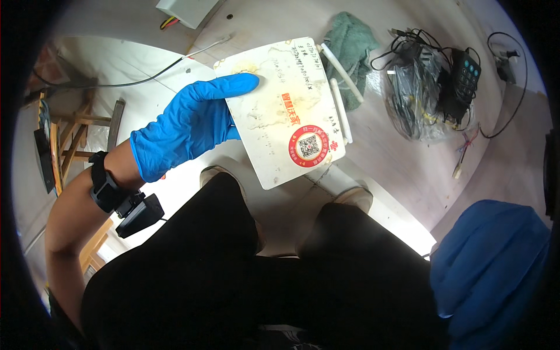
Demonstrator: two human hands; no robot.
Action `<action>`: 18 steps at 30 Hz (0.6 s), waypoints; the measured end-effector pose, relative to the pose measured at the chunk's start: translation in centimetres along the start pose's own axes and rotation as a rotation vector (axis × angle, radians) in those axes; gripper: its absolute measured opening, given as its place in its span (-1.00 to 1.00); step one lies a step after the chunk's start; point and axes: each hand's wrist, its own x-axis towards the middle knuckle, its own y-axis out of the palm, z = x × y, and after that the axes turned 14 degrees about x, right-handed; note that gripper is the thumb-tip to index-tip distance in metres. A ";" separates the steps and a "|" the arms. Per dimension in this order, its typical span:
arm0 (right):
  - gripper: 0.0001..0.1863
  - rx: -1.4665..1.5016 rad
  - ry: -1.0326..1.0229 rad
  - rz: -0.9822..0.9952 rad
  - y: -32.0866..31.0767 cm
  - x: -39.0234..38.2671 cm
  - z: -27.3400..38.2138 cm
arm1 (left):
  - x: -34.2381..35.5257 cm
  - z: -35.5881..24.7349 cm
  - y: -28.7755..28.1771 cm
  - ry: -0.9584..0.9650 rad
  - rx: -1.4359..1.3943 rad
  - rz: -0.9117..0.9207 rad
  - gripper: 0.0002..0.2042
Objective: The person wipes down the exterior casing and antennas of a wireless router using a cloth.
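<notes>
My left hand (186,119), in a blue glove, grips a white router (262,116) by its left edge, with the thumb on its face. The other fingers are mostly behind it. Brown stains, handwriting and a round red-and-white sticker (309,146) mark this face. Two white antennas (340,108) lie along the router's right side. At the lower right a large dark blue wrinkled shape (490,268) stands close to the camera. It may be my gloved right hand, but no fingers can be made out.
Beyond the router lies a green cloth (350,44). To its right are a clear bag of cables (414,87), a black remote control (465,81) and a loose black cable (525,96). A white box (189,10) stands at the far edge. Wooden stool legs (76,128) are at left.
</notes>
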 end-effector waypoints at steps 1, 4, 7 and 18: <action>-0.65 0.001 -0.003 -0.007 0.2 0.1 0.1 | 0.0 0.0 0.0 -0.007 -0.023 -0.004 -0.44; -0.66 0.006 -0.004 -0.027 0.6 0.3 0.1 | 0.1 -0.3 0.0 -0.005 -0.028 -0.003 -0.44; -0.67 0.015 0.014 -0.061 1.1 0.4 0.4 | 0.5 -0.4 -0.1 -0.011 -0.023 0.020 -0.45; -0.61 -0.311 0.490 -0.248 -1.7 2.8 -13.3 | 2.2 2.2 -0.3 0.055 -0.324 0.016 -0.49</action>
